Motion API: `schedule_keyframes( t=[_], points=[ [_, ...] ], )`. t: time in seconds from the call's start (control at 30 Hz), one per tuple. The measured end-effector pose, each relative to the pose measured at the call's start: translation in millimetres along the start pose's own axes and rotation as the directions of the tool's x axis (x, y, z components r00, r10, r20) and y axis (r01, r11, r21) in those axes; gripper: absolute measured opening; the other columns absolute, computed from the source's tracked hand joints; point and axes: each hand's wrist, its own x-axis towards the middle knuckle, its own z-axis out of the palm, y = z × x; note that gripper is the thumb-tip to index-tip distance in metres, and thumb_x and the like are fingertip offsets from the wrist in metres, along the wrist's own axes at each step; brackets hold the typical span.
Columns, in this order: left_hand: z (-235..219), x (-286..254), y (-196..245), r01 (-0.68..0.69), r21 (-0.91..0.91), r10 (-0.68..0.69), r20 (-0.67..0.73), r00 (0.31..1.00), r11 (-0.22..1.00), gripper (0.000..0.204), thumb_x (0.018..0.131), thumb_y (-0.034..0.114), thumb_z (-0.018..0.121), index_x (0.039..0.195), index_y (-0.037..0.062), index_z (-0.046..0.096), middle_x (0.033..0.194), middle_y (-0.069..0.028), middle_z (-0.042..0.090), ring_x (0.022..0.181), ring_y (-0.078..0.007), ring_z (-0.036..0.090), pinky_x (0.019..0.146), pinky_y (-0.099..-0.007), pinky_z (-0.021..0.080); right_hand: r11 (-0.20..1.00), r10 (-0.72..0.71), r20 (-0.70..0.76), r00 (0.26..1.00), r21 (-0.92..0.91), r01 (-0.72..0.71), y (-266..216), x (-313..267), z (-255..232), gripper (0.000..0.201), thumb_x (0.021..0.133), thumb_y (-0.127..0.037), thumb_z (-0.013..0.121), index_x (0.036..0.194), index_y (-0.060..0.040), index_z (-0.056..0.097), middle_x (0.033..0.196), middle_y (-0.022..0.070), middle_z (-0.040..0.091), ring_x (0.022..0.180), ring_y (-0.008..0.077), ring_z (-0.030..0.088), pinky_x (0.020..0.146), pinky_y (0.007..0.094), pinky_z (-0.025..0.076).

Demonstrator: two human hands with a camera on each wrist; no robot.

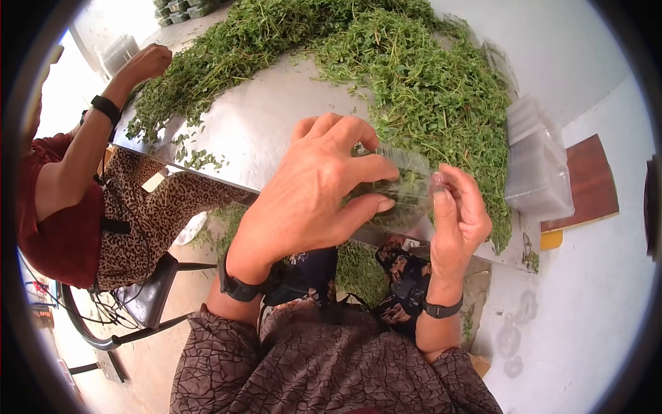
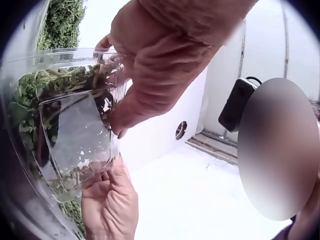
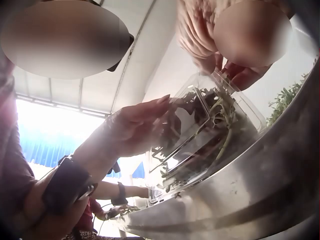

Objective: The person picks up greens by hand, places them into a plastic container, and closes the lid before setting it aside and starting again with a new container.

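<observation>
Between the two hands is a clear plastic container with leafy green sprigs inside. The left wrist view shows its transparent wall close up, with leaves and stems behind it. My left hand reaches across from the left and grips the container, thumb on the near side and fingers over the far side. At the opposite end, my right hand pinches the container's edge between thumb and fingertips. In the right wrist view the container is tilted above the metal table edge.
A large heap of green herbs spreads over the metal table. Stacked clear containers stand at the right, by a red-brown board. Another person's arm reaches to the herbs at the left, beside a black chair.
</observation>
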Motion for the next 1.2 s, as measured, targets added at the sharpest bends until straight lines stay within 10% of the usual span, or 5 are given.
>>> schedule_keyframes(
  t=[0.27, 0.33, 0.43, 0.7, 1.2],
  points=[
    [3, 4, -6, -0.116, -0.019, 0.115, -0.014, 0.993, 0.993, 0.021, 0.072, 0.011, 0.069, 0.092, 0.0035, 0.068, 0.096, -0.0121, 0.060, 0.090, -0.0291, 0.057, 0.089, -0.0404, 0.040, 0.998, 0.053, 0.016, 0.998, 0.044, -0.053, -1, 2, -2, 0.021, 0.086, -0.005, 0.064, 0.106, 0.0017, 0.063, 0.097, 0.0054, 0.061, 0.085, 0.0114, 0.057, 0.074, 0.0237, 0.047],
    [7, -1, -12, -0.011, -0.343, -0.050, -0.168, 0.985, 0.939, 0.025, 0.074, 0.009, 0.068, 0.098, 0.0025, 0.066, 0.099, -0.0124, 0.061, 0.092, -0.0270, 0.058, 0.086, -0.0370, 0.043, 0.997, 0.058, 0.010, 0.998, 0.051, -0.059, -1, 2, -3, 0.021, 0.086, -0.004, 0.064, 0.105, 0.0019, 0.063, 0.097, 0.0055, 0.061, 0.085, 0.0114, 0.057, 0.074, 0.0236, 0.047],
    [6, -11, -16, 0.051, -0.202, -0.115, -0.317, 0.941, 0.978, 0.029, 0.074, 0.009, 0.067, 0.102, 0.0027, 0.065, 0.100, -0.0120, 0.061, 0.093, -0.0246, 0.059, 0.081, -0.0340, 0.046, 0.997, 0.056, 0.015, 0.998, 0.053, -0.057, -1, 2, -3, 0.020, 0.085, -0.003, 0.063, 0.105, 0.0024, 0.063, 0.097, 0.0056, 0.061, 0.084, 0.0115, 0.057, 0.074, 0.0237, 0.047],
    [7, -32, -20, 0.278, -0.450, -0.397, -0.196, 0.896, 0.849, 0.016, 0.082, 0.007, 0.067, 0.096, -0.0009, 0.063, 0.087, -0.0024, 0.057, 0.078, -0.0097, 0.051, 0.072, -0.0227, 0.042, 0.997, 0.060, 0.019, 0.998, 0.037, -0.061, -4, 4, -3, 0.017, 0.085, -0.003, 0.064, 0.101, 0.0030, 0.063, 0.095, 0.0055, 0.061, 0.082, 0.0109, 0.057, 0.073, 0.0234, 0.046],
    [14, -37, -22, 0.230, -0.477, -0.397, -0.286, 0.872, 0.848, 0.015, 0.074, -0.001, 0.067, 0.089, 0.0000, 0.064, 0.081, -0.0036, 0.058, 0.071, -0.0120, 0.052, 0.068, -0.0241, 0.044, 0.994, 0.086, 0.022, 0.996, 0.063, -0.087, -7, 3, -5, 0.018, 0.081, -0.006, 0.070, 0.095, 0.0032, 0.063, 0.090, 0.0069, 0.062, 0.077, 0.0114, 0.056, 0.070, 0.0237, 0.046]
  ],
)
